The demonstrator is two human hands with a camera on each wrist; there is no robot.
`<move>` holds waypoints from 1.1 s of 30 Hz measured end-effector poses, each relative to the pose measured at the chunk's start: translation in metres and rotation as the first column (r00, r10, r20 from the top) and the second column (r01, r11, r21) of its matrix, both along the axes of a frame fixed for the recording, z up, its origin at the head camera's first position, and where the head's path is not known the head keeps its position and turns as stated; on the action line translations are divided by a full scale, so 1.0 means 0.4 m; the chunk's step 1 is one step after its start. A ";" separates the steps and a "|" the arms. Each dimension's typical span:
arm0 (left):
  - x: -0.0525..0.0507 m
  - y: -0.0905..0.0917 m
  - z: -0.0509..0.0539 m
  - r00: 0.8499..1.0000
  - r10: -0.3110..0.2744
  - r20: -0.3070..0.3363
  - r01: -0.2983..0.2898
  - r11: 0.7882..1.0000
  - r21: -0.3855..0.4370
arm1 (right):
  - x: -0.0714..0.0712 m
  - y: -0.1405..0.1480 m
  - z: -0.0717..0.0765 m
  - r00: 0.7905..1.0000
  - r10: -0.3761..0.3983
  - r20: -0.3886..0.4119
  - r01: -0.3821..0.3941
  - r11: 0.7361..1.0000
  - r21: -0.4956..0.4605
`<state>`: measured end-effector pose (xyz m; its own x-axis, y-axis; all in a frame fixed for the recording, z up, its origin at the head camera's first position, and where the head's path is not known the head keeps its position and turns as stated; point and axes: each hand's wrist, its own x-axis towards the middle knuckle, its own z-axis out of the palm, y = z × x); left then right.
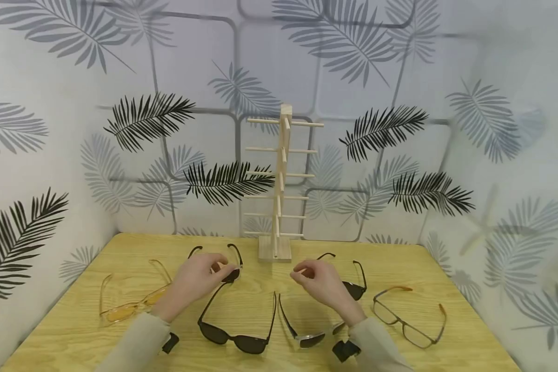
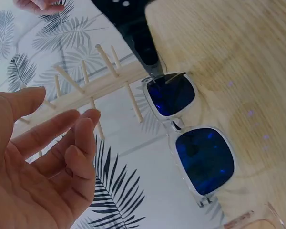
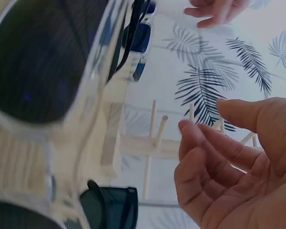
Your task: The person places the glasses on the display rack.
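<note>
My left hand (image 1: 195, 281) hovers over dark sunglasses (image 1: 231, 276) at the back left, which it partly hides. In the left wrist view its fingers are loosely bent and hold nothing; beside them are clear-framed sunglasses (image 2: 205, 160) with blue lenses. Over on the right, my right hand (image 1: 323, 284) is likewise bare, above another dark pair (image 1: 355, 290) that it partly covers. A wooden peg rack (image 1: 281, 155) stands between and behind both hands, with bare pegs. Black sunglasses (image 1: 217, 333) and pale-framed sunglasses (image 1: 312, 340) lie on the table in front, temples pointing back.
Yellow-tinted glasses (image 1: 122, 312) lie at the left of the wooden table (image 1: 446, 268). Thin-framed clear eyeglasses (image 1: 403, 323) rest at the right. A leaf-patterned wall (image 1: 204, 67) closes off the back and sides, close behind the rack.
</note>
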<state>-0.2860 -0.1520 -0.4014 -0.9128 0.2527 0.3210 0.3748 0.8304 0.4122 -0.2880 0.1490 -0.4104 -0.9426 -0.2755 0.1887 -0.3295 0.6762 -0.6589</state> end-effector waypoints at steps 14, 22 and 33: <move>0.016 -0.129 -0.035 0.808 -0.386 0.445 0.242 0.906 0.346 | 0.049 -0.010 -0.028 0.755 0.412 0.511 -0.251 0.900 -0.355; 0.018 -0.159 -0.036 0.683 -0.466 0.563 0.238 0.870 0.432 | 0.081 -0.046 -0.036 0.653 0.473 0.592 -0.288 0.878 -0.383; 0.022 -0.161 -0.058 0.629 -0.513 0.584 0.209 0.835 0.508 | 0.089 -0.065 -0.054 0.716 0.416 0.561 -0.212 0.895 -0.393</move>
<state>-0.2772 -0.2165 -0.4245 -0.7617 0.6157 -0.2019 0.1005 0.4201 0.9019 -0.2524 0.1228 -0.4318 -0.7419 -0.6078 -0.2830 0.0597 0.3605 -0.9308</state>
